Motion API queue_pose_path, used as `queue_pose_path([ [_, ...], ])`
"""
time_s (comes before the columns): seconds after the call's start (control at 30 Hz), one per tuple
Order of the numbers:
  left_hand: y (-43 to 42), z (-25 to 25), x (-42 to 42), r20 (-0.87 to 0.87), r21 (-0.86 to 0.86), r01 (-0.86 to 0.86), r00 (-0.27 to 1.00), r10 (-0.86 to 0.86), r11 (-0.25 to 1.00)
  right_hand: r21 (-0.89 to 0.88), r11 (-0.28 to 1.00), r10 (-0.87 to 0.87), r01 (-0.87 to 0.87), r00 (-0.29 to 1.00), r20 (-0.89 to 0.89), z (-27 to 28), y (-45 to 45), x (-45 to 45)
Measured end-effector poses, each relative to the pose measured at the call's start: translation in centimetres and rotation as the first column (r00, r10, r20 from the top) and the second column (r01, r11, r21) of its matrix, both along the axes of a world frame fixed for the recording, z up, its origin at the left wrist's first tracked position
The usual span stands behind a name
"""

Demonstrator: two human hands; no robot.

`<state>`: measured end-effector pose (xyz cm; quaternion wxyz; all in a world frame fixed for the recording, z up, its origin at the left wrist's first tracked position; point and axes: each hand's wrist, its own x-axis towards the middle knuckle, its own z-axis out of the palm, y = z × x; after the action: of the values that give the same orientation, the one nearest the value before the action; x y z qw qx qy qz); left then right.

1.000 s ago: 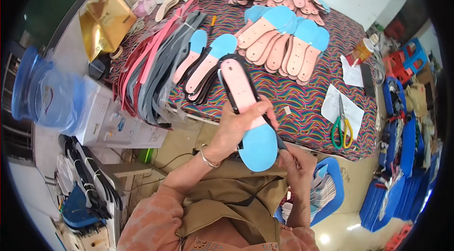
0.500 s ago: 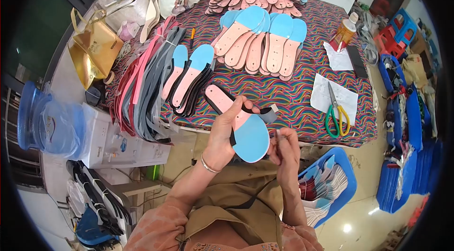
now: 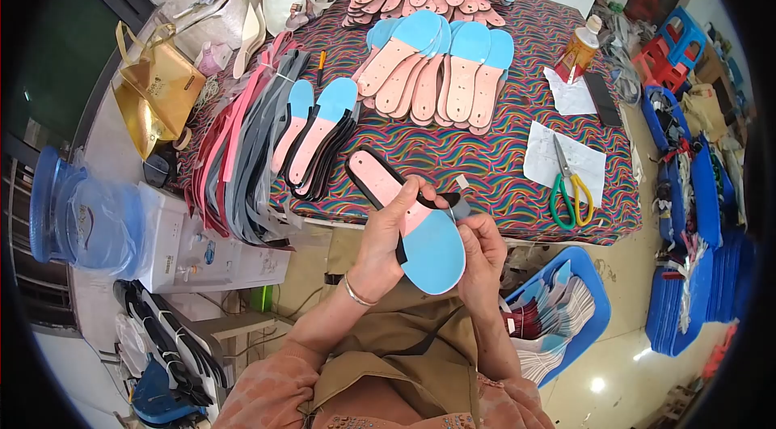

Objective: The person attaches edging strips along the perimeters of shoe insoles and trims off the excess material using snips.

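My left hand [image 3: 380, 247] is closed round a pink and blue insole [image 3: 434, 255], thumb on top and fingers at the far edge. Black edging runs along the insole's narrow pink end. From its far side a loose dark strip [image 3: 460, 207] sticks out past my left fingers. My right hand [image 3: 483, 255], at the insole's right edge, has thumb and forefinger pinched at the strip's end. Left of them on the table lie black-edged insoles [image 3: 317, 142] in a stack. Farther back, unedged insoles [image 3: 465, 77] overlap in a row.
Pink, red and grey strips [image 3: 250, 138] hang over the table's left edge. Scissors [image 3: 570, 186] lie on paper at the right, with a bottle [image 3: 582, 49] and a phone [image 3: 601, 97] behind. Below right stands a blue basket [image 3: 600, 300] of insoles.
My right hand has moved up to the loose strip beside the insole, and its fingers now meet the strip's end. My left hand keeps its hold on the insole.
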<state>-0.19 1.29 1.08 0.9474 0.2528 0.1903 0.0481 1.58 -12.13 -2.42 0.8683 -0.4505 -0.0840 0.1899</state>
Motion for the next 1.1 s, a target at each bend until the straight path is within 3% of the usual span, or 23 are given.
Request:
queue_pose_path([
  [0.1, 0.4, 0.1, -0.4, 0.003, 0.064, 0.061, 0.998, -0.061, 0.996, -0.123, 0.989, -0.075, 0.083, 0.995, 0.071, -0.1, 0.2, -0.1],
  [0.17, 0.5, 0.3, -0.6, 0.002, 0.137, 0.116, 0.993, -0.117, 0.984, 0.068, 0.991, -0.107, 0.115, 0.987, -0.118, 0.0, 0.5, 0.7],
  [0.2, 0.3, 0.7, -0.7, 0.005, 0.227, 0.084, 0.996, -0.087, 0.97, 0.113, 0.992, -0.031, 0.056, 0.978, -0.205, 1.3, -0.2, 1.4],
  [0.27, -0.1, 0.9, -0.6, 0.014, 0.314, 0.058, 0.998, -0.066, 0.948, 0.162, 0.987, 0.036, -0.007, 0.983, -0.18, 0.7, -0.8, 2.5],
  [0.3, -0.4, 0.9, -0.6, 0.099, 0.404, 0.0, 0.994, -0.044, 0.915, 0.209, 0.975, 0.109, -0.075, 0.982, -0.154, 0.5, -1.1, 3.0],
  [0.33, -0.7, 0.9, -0.5, 0.183, 0.485, -0.065, 0.983, -0.028, 0.872, 0.054, 0.988, 0.149, -0.146, 0.986, -0.072, 0.8, -1.5, 3.5],
  [0.37, -0.9, 0.8, -0.5, 0.182, 0.484, -0.063, 0.983, -0.03, 0.873, 0.054, 0.988, 0.147, -0.143, 0.986, -0.073, 1.1, -1.5, 3.4],
  [0.43, -0.8, 0.5, -0.1, 0.349, 0.596, -0.192, 0.936, -0.037, 0.78, -0.4, 0.916, 0.196, -0.018, 0.892, 0.407, 1.6, -1.4, 3.2],
  [0.47, -0.6, 0.6, -0.1, 0.347, 0.599, -0.19, 0.937, -0.038, 0.778, -0.515, 0.852, 0.24, 0.09, 0.808, 0.538, 2.4, -1.7, 3.0],
  [0.5, -0.4, 0.7, -0.1, 0.34, 0.641, -0.164, 0.937, -0.086, 0.75, -0.513, 0.854, 0.235, 0.089, 0.813, 0.533, 2.5, -1.8, 2.9],
  [0.57, -0.2, 0.7, -0.4, 0.325, 0.685, -0.127, 0.935, -0.145, 0.717, -0.534, 0.808, 0.28, 0.248, 0.637, 0.719, 2.5, -2.1, 3.0],
  [0.63, -0.5, 0.6, -0.5, 0.277, 0.666, -0.087, 0.951, -0.137, 0.741, -0.567, 0.791, 0.307, 0.229, 0.654, 0.692, 1.9, -2.8, 2.5],
  [0.73, -1.2, 0.8, -0.9, 0.167, 0.553, 0.024, 0.976, -0.139, 0.833, -0.594, 0.804, 0.252, 0.023, 0.892, 0.376, 1.8, -3.2, 0.4],
  [0.83, -1.5, 1.0, -0.8, 0.13, 0.571, 0.132, 0.96, -0.248, 0.81, -0.512, 0.859, 0.172, 0.009, 0.936, 0.306, 1.1, -4.0, -0.2],
  [0.9, -1.4, 0.6, -0.8, 0.167, 0.58, 0.134, 0.946, -0.278, 0.803, -0.563, 0.825, 0.21, 0.055, 0.895, 0.394, 1.0, -5.2, 0.7],
  [0.97, -1.3, 0.8, -1.2, 0.097, 0.647, 0.241, 0.915, -0.391, 0.723, -0.515, 0.85, 0.111, 0.114, 0.916, 0.386, 2.3, -5.9, 2.0],
  [1.0, -1.8, 0.6, -1.6, 0.047, 0.615, 0.301, 0.909, -0.415, 0.729, -0.447, 0.881, 0.0, 0.156, 0.944, 0.329, 1.7, -5.6, 2.8],
  [1.03, -2.3, 0.4, -2.1, 0.047, 0.611, 0.306, 0.907, -0.419, 0.73, -0.451, 0.878, -0.004, 0.16, 0.945, 0.328, 2.6, -5.1, 3.1],
  [1.1, -2.9, 0.2, -2.5, 0.068, 0.608, 0.351, 0.871, -0.487, 0.712, -0.322, 0.942, 0.156, -0.095, 0.973, 0.168, 4.8, -3.8, 3.1],
])
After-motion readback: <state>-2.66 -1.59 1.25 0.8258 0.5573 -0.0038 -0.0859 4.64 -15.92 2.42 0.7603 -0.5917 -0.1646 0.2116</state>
